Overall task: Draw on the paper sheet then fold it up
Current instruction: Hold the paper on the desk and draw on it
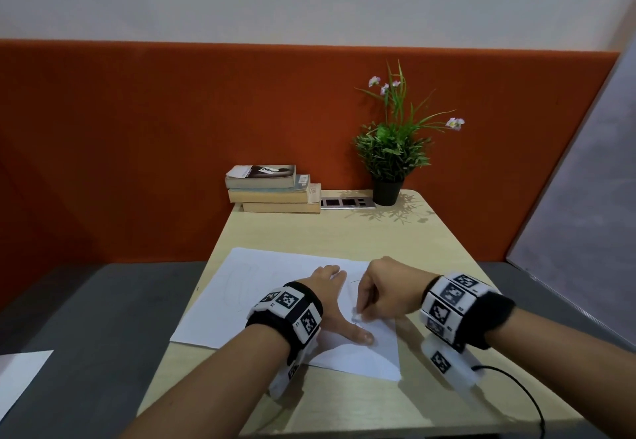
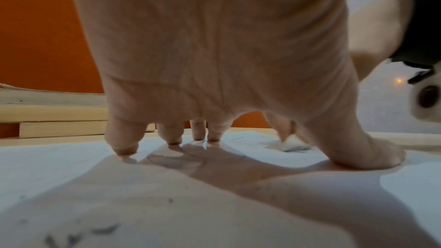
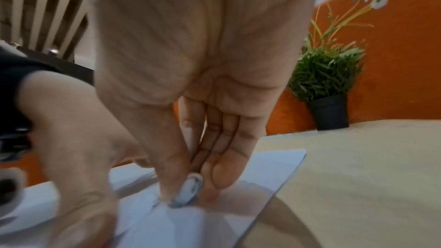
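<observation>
A white paper sheet lies on the light wooden table, with faint pencil lines on it. My left hand rests on the sheet with spread straight fingers and thumb pressing it down. Just to its right, my right hand pinches a small white eraser between thumb and fingers, its grey-smudged end touching the paper. The eraser also shows past my left thumb, with grey smudges around it. The sheet's near right part shows diagonal creases.
A stack of three books and a potted plant stand at the table's far edge, with a socket panel between them. Another white sheet lies on the grey surface at the lower left. A black cable trails from my right wrist.
</observation>
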A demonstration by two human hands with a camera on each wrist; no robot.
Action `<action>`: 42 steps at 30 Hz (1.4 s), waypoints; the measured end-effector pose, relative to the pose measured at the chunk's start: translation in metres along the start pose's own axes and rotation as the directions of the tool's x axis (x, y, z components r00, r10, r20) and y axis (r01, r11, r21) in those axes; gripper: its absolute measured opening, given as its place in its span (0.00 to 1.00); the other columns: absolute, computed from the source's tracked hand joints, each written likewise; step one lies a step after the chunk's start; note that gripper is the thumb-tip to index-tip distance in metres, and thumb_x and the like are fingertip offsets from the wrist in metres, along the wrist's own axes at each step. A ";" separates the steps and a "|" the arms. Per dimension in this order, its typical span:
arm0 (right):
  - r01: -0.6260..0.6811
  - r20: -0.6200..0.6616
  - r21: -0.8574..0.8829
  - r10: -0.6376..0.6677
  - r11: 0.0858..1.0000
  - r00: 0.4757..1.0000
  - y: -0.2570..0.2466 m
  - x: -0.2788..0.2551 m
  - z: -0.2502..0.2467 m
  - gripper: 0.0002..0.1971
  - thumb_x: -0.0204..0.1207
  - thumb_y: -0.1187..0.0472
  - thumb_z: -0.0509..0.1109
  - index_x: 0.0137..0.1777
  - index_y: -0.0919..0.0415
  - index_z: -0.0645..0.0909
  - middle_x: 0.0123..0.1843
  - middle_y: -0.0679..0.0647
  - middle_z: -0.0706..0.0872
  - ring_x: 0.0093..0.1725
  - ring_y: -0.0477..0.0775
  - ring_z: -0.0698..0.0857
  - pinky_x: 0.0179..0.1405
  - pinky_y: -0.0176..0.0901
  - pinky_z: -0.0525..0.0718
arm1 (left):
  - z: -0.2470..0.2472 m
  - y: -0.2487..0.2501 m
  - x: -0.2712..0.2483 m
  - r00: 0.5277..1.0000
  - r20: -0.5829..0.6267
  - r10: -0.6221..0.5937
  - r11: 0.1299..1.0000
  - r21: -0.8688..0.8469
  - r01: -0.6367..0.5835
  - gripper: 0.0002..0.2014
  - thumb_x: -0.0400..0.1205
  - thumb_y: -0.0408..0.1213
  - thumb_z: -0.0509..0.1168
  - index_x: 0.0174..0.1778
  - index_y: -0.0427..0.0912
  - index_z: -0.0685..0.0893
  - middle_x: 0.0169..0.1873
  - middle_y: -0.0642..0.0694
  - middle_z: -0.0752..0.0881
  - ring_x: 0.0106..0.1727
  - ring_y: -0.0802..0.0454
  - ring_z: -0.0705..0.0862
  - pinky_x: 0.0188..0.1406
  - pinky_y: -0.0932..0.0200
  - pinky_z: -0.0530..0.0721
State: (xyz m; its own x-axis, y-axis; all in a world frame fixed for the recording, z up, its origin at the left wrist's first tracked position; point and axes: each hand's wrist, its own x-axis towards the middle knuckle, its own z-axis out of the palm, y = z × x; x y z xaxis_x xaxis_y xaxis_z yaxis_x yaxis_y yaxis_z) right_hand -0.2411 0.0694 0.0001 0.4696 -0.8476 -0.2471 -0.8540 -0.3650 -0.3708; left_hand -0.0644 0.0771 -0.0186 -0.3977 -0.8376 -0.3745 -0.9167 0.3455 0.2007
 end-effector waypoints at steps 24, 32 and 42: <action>-0.065 -0.146 -0.052 0.057 0.996 0.988 -0.009 0.036 -0.006 0.04 0.73 0.61 0.80 0.46 0.59 0.95 0.43 0.53 0.95 0.45 0.54 0.92 0.48 0.45 0.93 | -0.001 0.001 -0.004 1.000 -0.006 0.010 0.999 -0.040 -0.010 0.62 0.70 0.73 0.72 0.90 0.53 0.44 0.89 0.55 0.43 0.89 0.52 0.51 0.83 0.46 0.61; 0.011 -0.026 -0.022 -0.012 1.000 1.000 -0.012 0.000 0.004 0.04 0.74 0.59 0.82 0.47 0.56 0.95 0.45 0.48 0.95 0.42 0.44 0.90 0.47 0.37 0.91 | -0.005 -0.003 0.000 1.000 0.020 0.008 0.999 0.031 -0.009 0.62 0.71 0.74 0.70 0.90 0.45 0.46 0.89 0.53 0.42 0.88 0.52 0.53 0.84 0.49 0.61; -0.028 0.039 -0.038 0.030 0.999 0.999 0.005 -0.003 -0.012 0.08 0.70 0.61 0.83 0.48 0.53 0.96 0.45 0.47 0.96 0.48 0.50 0.93 0.52 0.46 0.93 | -0.019 -0.041 -0.007 0.996 0.063 -0.067 0.991 0.122 0.059 0.56 0.65 0.80 0.69 0.83 0.47 0.67 0.85 0.53 0.59 0.80 0.47 0.70 0.77 0.41 0.73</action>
State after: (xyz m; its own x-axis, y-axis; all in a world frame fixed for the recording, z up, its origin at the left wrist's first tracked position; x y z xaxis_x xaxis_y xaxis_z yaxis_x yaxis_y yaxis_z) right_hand -0.2492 0.0654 0.0101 0.4524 -0.8423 -0.2931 -0.8748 -0.3551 -0.3296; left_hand -0.0230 0.0605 -0.0074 -0.3372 -0.8306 -0.4431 -0.9364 0.3446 0.0665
